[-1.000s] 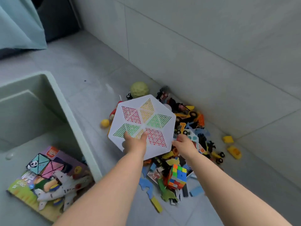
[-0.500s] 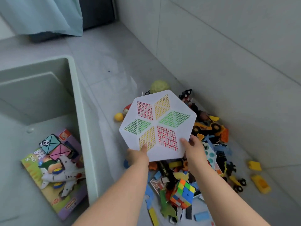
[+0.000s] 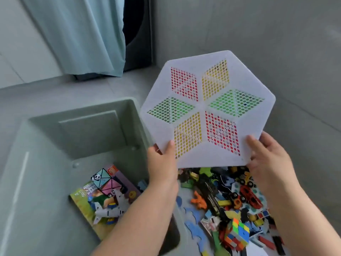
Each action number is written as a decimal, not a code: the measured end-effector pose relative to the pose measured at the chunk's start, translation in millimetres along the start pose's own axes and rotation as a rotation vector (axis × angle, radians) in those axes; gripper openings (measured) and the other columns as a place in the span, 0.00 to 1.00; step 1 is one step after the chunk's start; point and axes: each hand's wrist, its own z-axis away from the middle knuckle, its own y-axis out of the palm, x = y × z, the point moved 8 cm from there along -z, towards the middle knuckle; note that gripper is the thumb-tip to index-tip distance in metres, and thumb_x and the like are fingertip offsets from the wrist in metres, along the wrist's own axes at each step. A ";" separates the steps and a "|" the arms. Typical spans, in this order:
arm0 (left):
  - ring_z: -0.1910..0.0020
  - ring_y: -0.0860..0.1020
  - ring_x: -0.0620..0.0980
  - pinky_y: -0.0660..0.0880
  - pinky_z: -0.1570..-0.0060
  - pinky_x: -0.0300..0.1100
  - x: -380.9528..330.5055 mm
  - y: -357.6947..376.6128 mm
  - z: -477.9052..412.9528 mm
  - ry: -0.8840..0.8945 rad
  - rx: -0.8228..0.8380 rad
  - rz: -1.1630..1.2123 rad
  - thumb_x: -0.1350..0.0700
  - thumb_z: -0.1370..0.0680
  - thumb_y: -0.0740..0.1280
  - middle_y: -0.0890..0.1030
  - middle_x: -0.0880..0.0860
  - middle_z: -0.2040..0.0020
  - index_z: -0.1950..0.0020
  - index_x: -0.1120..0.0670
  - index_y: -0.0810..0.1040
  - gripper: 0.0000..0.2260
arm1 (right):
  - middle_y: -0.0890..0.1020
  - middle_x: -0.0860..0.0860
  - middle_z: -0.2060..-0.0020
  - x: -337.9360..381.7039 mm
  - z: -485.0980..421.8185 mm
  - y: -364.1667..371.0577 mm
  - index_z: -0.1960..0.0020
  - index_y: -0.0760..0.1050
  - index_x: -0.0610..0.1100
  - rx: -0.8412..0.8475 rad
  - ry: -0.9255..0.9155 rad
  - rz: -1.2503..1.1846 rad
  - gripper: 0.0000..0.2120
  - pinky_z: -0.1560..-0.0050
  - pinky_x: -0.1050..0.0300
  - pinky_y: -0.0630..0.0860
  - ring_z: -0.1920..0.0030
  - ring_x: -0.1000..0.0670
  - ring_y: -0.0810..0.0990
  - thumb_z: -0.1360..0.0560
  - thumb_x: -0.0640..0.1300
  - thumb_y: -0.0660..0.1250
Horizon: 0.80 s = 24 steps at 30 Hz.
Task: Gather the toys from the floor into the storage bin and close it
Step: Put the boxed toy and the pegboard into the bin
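Both hands hold up a white hexagonal peg board (image 3: 206, 106) with red, yellow and green mesh diamonds. My left hand (image 3: 163, 163) grips its lower left edge, thumb on the face. My right hand (image 3: 269, 159) grips its lower right edge. The board hangs in the air above the right rim of the pale green storage bin (image 3: 46, 145) and the toy pile (image 3: 230, 204) on the floor. Inside the bin lie a picture box (image 3: 92, 207), a folding panda cube (image 3: 103, 180) and a white toy plane (image 3: 110, 209).
A colourful puzzle cube (image 3: 237, 233) lies at the near side of the pile. A tiled wall (image 3: 276, 34) runs along the right. A teal curtain (image 3: 79, 34) hangs at the back left, beside a dark opening (image 3: 136, 30).
Both hands have lifted the peg board higher and carried it left, from over the toy pile towards the bin. The view has swung left, so more of the bin shows.
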 end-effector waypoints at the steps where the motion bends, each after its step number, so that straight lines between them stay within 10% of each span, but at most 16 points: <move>1: 0.49 0.80 0.53 0.77 0.47 0.50 -12.4 -21.7 -2.3 0.003 0.007 0.018 0.56 0.23 0.66 0.81 0.55 0.47 0.42 0.60 0.73 0.12 | 0.85 0.47 0.51 3.6 6.7 21.6 0.39 0.73 0.44 0.042 -0.005 -0.003 0.13 0.55 0.50 0.82 0.52 0.46 0.84 0.23 0.39 0.60; 11: 0.62 0.76 0.51 0.73 0.63 0.45 -25.5 -267.4 -27.0 -0.145 -0.270 0.076 0.64 0.21 0.62 0.78 0.56 0.54 0.45 0.61 0.74 0.06 | 0.82 0.42 0.48 -141.5 65.0 222.8 0.40 0.69 0.38 0.422 0.302 0.253 0.14 0.59 0.51 0.81 0.51 0.45 0.82 0.25 0.35 0.64; 18: 0.40 0.70 0.60 0.65 0.37 0.57 60.5 -283.5 -32.2 -0.488 -0.204 -0.132 0.64 0.22 0.62 0.71 0.59 0.39 0.32 0.60 0.67 0.18 | 0.81 0.43 0.50 -244.2 66.5 218.0 0.43 0.72 0.39 0.279 0.561 0.480 0.11 0.51 0.46 0.79 0.51 0.43 0.80 0.24 0.37 0.64; 24: 0.41 0.72 0.59 0.68 0.46 0.44 85.4 -285.3 -38.3 -0.389 -0.204 -0.421 0.57 0.22 0.65 0.73 0.61 0.35 0.32 0.63 0.67 0.21 | 0.79 0.43 0.46 -267.9 80.4 191.6 0.41 0.69 0.40 0.290 0.710 0.682 0.13 0.49 0.43 0.78 0.46 0.41 0.78 0.23 0.43 0.63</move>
